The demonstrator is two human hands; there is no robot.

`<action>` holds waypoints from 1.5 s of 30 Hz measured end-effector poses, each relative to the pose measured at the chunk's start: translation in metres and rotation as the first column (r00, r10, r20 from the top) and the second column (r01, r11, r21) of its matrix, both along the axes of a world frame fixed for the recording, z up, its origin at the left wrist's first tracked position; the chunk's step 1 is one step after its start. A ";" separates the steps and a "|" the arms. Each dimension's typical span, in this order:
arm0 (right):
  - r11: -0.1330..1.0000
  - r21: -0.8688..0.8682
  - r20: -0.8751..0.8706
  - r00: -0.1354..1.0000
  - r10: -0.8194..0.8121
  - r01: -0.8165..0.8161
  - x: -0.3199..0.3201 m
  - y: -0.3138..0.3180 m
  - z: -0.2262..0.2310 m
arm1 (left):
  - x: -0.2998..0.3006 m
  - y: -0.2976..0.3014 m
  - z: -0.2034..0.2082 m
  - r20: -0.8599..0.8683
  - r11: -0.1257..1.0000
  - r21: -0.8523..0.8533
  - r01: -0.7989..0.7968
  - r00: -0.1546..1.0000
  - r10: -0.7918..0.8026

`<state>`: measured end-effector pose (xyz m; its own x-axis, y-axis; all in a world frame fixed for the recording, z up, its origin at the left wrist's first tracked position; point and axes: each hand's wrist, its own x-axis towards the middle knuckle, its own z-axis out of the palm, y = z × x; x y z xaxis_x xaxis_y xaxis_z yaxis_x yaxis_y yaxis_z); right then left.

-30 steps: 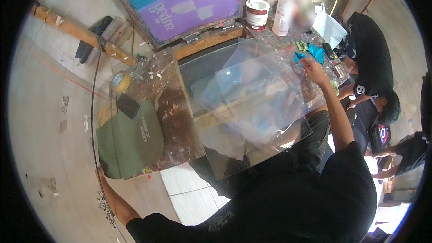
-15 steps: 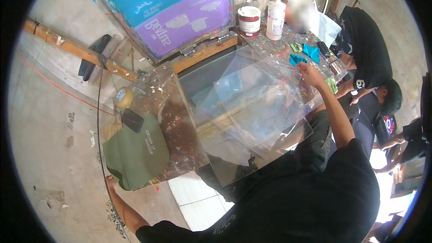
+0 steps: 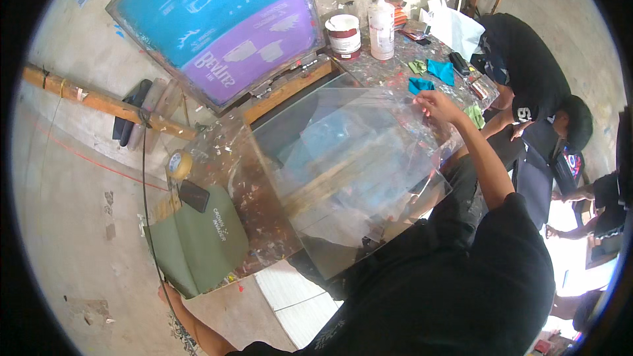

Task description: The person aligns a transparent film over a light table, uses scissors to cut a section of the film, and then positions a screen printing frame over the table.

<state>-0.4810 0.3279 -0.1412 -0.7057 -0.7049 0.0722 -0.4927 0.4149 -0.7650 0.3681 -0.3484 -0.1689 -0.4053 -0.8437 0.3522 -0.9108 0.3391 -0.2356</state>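
**Light fingers, flat sheet**

Our right hand (image 3: 432, 105) has its fingers brought together, and they seem to pinch the clear film (image 3: 376, 158) at its far right edge. This film lies over the glass pane (image 3: 318, 245). To handle it well, we should grip only the margin and pull evenly, since such thin material probably creases easily. Our left hand (image 3: 169, 292) is left of the pane, at the near edge of the green fabric (image 3: 214, 240); whether it grips this, we cannot tell. We had better not drag the fabric, because a dark phone (image 3: 194, 196) rests on it. Beyond the pane stands a framed screen (image 3: 198, 29). To the right of the pane's far end are a tub (image 3: 343, 39), a bottle (image 3: 382, 29) and blue scraps (image 3: 440, 72), which we should keep off the film.
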 end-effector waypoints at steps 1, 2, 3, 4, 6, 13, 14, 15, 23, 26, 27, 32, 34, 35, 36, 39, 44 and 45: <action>1.000 -0.001 0.000 1.000 -0.001 0.001 -0.006 -0.001 -0.001 | 0.001 0.003 0.004 0.003 1.000 -0.001 -0.029 1.000 0.029; 0.999 -0.008 0.054 0.998 0.033 -0.032 -0.012 -0.002 -0.002 | 0.002 0.006 0.008 0.003 1.000 -0.003 -0.029 1.000 0.029; 0.998 -0.018 0.107 0.992 0.067 -0.066 -0.017 -0.002 -0.003 | 0.003 0.010 0.013 0.012 0.999 -0.005 -0.043 0.999 0.043; 0.997 -0.019 0.107 0.992 0.073 -0.071 -0.022 -0.004 -0.003 | 0.003 0.019 0.019 0.020 0.998 -0.005 -0.061 0.998 0.061; 0.991 0.066 0.113 0.988 0.105 -0.113 -0.028 -0.003 0.002 | -0.010 0.043 0.023 -0.038 0.997 -0.029 -0.066 0.997 0.065; 0.970 0.244 -0.212 0.977 0.036 0.018 -0.017 -0.028 0.009 | 0.017 0.124 0.046 -0.006 0.967 -0.049 -0.252 0.968 0.252; 0.974 0.223 -0.226 0.974 0.018 0.034 -0.015 -0.021 0.009 | -0.018 0.148 0.049 -0.158 0.965 0.009 -0.263 0.952 0.261; 0.982 0.187 -0.235 0.972 0.010 0.035 -0.014 -0.019 0.009 | -0.030 0.169 0.056 -0.154 0.962 0.010 -0.274 0.950 0.272; 0.994 0.055 -0.250 0.965 -0.077 0.093 -0.037 -0.004 -0.001 | -0.059 0.280 0.052 -0.227 0.916 -0.006 -0.402 0.892 0.390; 0.983 0.107 -0.261 0.958 -0.120 0.152 -0.039 0.008 0.003 | -0.089 0.324 0.062 -0.325 0.925 -0.025 -0.380 0.878 0.352; 0.976 0.098 -0.235 0.957 -0.168 0.195 -0.035 0.010 0.004 | -0.094 0.336 0.067 -0.389 0.926 -0.037 -0.375 0.859 0.332; 0.970 0.084 -0.109 0.970 -0.217 0.226 0.013 0.045 0.018 | -0.154 0.384 0.087 -0.495 0.915 0.001 -0.404 0.795 0.351; 0.966 0.111 -0.085 0.971 -0.223 0.232 0.040 0.064 0.013 | -0.177 0.384 0.077 -0.624 0.945 0.115 -0.307 0.717 0.309; 0.970 0.132 -0.119 0.975 -0.188 0.204 0.047 0.075 0.005 | -0.192 0.384 0.072 -0.739 0.964 0.203 -0.173 0.619 0.267; 0.970 0.121 -0.091 0.976 -0.199 0.209 0.059 0.085 -0.002 | -0.207 0.382 0.067 -0.799 0.957 0.284 -0.056 0.538 0.269; 0.954 0.146 -0.162 0.957 -0.240 0.264 0.110 0.084 0.031 | -0.267 0.372 0.038 -0.926 0.879 0.374 0.294 0.076 0.369; 0.864 0.305 -0.654 0.748 -0.116 0.400 0.144 0.051 0.032 | -0.377 0.382 0.056 -0.727 0.616 0.265 0.742 -0.266 0.633; 0.863 0.302 -0.656 0.745 -0.120 0.405 0.142 0.043 0.022 | -0.400 0.388 0.066 -0.656 0.610 0.266 0.746 -0.324 0.682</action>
<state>-0.3391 0.3713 -0.1191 -0.7731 -0.5590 0.2997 -0.6044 0.7925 -0.0808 -0.0317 0.0401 -0.1025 -0.2933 -0.9332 -0.2075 0.4108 -0.3190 0.8541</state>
